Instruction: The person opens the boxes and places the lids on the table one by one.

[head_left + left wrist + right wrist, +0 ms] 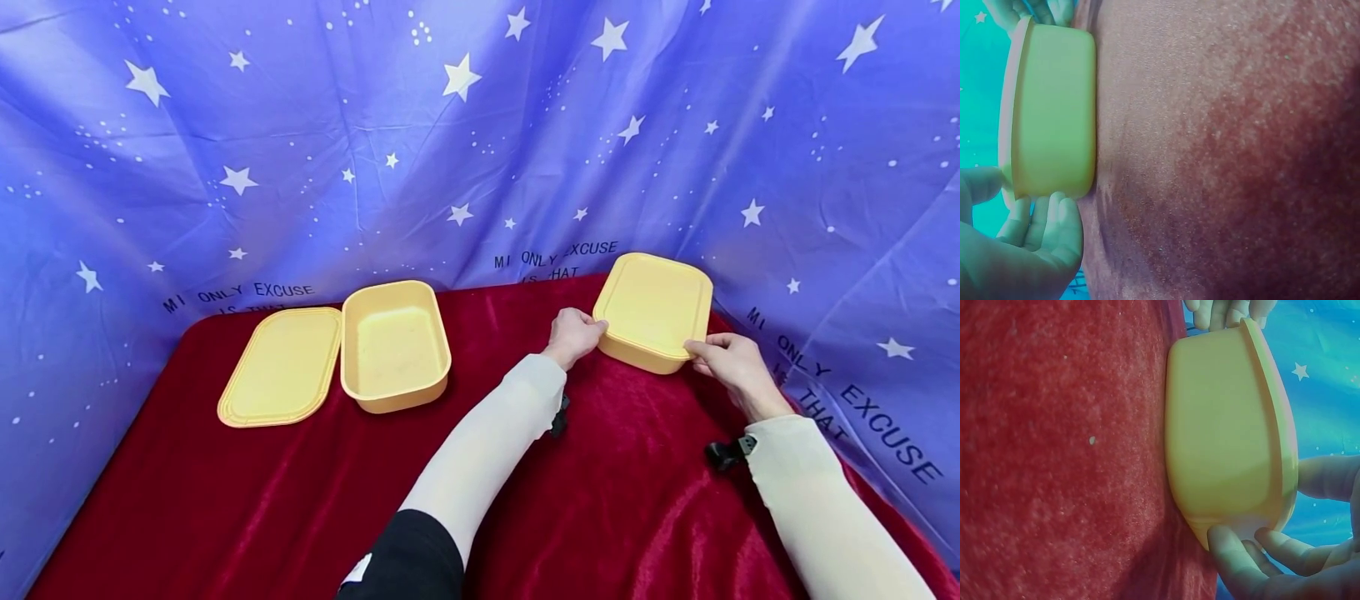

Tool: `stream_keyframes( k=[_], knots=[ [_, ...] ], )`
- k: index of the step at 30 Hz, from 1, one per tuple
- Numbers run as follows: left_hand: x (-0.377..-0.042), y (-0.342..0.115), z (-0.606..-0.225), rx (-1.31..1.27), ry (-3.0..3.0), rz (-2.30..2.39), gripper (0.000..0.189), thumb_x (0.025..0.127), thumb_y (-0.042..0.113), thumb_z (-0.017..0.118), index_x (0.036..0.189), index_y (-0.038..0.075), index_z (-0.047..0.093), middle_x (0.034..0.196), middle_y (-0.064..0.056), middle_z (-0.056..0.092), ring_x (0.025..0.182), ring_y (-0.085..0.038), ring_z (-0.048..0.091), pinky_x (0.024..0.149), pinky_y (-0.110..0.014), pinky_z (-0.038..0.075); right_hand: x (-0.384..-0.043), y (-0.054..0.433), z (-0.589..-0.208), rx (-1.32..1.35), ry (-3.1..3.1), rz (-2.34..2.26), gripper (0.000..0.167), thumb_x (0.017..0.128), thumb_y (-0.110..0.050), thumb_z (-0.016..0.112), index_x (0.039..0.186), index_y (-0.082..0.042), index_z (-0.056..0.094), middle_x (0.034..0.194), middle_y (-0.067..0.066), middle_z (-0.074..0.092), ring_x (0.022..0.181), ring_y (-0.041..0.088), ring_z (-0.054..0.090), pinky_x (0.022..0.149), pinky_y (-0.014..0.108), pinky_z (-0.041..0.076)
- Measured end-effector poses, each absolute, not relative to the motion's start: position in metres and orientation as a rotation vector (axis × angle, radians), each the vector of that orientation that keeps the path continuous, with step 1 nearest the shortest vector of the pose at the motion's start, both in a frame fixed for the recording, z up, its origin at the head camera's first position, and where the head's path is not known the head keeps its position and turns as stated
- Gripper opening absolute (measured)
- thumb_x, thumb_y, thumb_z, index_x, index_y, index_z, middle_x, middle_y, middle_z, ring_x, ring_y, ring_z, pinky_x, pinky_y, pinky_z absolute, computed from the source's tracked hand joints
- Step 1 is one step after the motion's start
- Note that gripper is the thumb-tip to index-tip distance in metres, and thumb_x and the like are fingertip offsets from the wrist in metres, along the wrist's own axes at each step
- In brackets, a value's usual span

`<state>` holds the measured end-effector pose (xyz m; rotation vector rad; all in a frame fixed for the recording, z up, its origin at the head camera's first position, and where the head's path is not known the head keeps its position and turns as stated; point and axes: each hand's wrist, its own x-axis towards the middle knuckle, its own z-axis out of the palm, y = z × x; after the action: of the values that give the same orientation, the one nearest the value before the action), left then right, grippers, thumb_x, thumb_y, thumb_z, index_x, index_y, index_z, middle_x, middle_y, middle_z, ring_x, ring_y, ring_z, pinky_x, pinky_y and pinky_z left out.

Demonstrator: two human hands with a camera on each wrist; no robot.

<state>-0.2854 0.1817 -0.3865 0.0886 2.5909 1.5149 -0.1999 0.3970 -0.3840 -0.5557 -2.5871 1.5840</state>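
Observation:
A yellow food container (648,360) with its lid (655,302) on stands at the right back of the table. My left hand (575,335) grips its near left corner, thumb on the lid's edge and fingers against the side below the rim, as the left wrist view shows. At the opposite near corner, my right hand (729,371) pinches the rim the same way. In the right wrist view, the right fingers (1235,550) press the container's side wall while the thumb lies along the lid's edge. The lid's edge runs evenly along the rim.
Left of the hands sits a second yellow container (408,402), uncovered, with nothing inside. A loose yellow lid (283,367) lies flat beside it. Red velvet cloth (300,517) covers the table, and a blue starry curtain (420,125) hangs close behind and along both sides.

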Motion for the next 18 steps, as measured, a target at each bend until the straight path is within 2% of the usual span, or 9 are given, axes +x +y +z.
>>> stream_keyframes(
  k=[6,13,18],
  knots=[
    [-0.2854,0.1818,-0.3864,0.039,2.545,1.557,0.028,0.086,0.027,0.070,0.063,0.011,0.064,0.068,0.004,0.056,0.069,-0.010,0.049,0.061,-0.024,0.042,-0.2011,0.3966,-0.3846,-0.520,-2.554,1.621,0.061,0.092,-0.025,0.060,0.128,0.018,0.036,0.084,-0.004,0.057,0.071,0.000,0.063,0.070,0.021,0.054],
    [-0.2840,0.1839,-0.3870,-0.029,2.499,1.587,0.022,0.085,0.026,0.071,0.068,0.012,0.067,0.075,0.006,0.058,0.076,-0.009,0.052,0.072,-0.027,0.047,-0.2016,0.3968,-0.3869,-0.547,-2.535,1.616,0.057,0.091,-0.025,0.061,0.125,0.016,0.039,0.103,0.012,0.051,0.072,0.000,0.062,0.072,0.022,0.054],
    [-0.2824,0.1849,-0.3872,-0.039,2.478,1.607,0.023,0.084,0.025,0.072,0.068,0.008,0.068,0.074,0.005,0.059,0.076,-0.010,0.053,0.071,-0.027,0.047,-0.2011,0.3980,-0.3877,-0.559,-2.522,1.621,0.055,0.091,-0.024,0.062,0.124,0.015,0.041,0.104,0.012,0.050,0.071,-0.002,0.062,0.071,0.021,0.054]
  ],
)
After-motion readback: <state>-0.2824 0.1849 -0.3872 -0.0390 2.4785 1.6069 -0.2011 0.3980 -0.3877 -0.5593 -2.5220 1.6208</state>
